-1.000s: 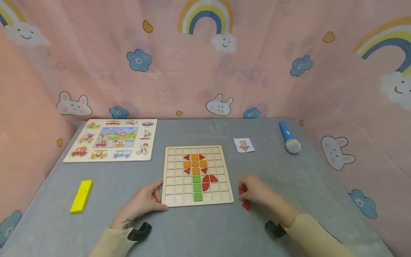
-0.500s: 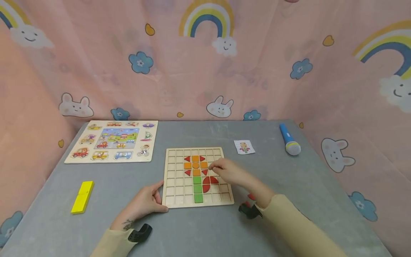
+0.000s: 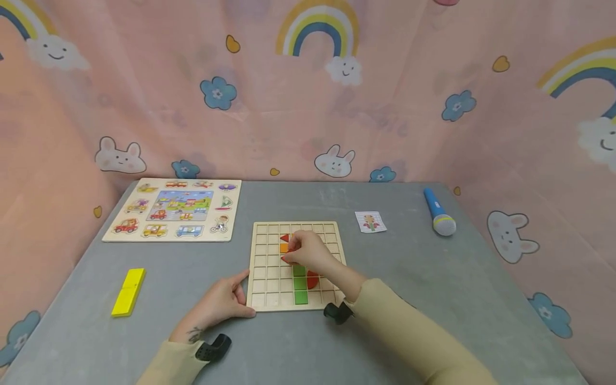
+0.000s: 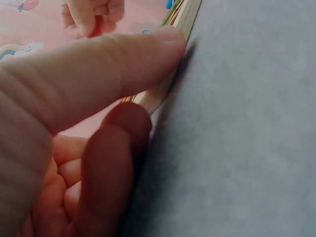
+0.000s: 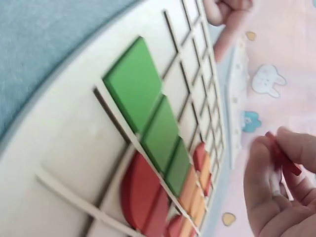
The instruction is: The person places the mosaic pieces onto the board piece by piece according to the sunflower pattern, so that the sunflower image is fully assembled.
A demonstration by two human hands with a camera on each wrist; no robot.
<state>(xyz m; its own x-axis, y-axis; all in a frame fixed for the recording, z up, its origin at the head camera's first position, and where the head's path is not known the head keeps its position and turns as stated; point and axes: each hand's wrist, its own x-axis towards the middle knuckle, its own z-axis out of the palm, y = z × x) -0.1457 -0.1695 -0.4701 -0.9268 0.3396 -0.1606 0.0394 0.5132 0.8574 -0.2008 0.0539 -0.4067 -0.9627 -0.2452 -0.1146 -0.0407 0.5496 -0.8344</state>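
A wooden grid board [image 3: 267, 286] lies on the grey table. My left hand [image 3: 217, 300] holds its near left corner, with the thumb [image 4: 163, 42] against the board's edge and other fingers curled beside it. Above the upper middle of the grid is my right hand [image 3: 310, 252]. Thumb and fingers pinch a small red piece [image 5: 285, 155], raised off the board in the right wrist view. Green square tiles [image 3: 300, 283] form a column in the board, and a rounded red piece [image 3: 312, 279] sits beside them. My right hand covers most of the orange tiles [image 3: 283, 248] and red triangles.
A picture card [image 3: 370, 222] lies beyond the board to the right, and a blue toy microphone [image 3: 438, 212] farther right. At the back left is a vehicle puzzle board [image 3: 221, 231]. Yellow blocks [image 3: 128, 293] lie at the left. A pink printed cloth [image 3: 269, 139] hangs behind.
My right hand has left the red pieces at the board's right and moved left over the upper grid, carrying a red piece. My left hand stays at the corner.
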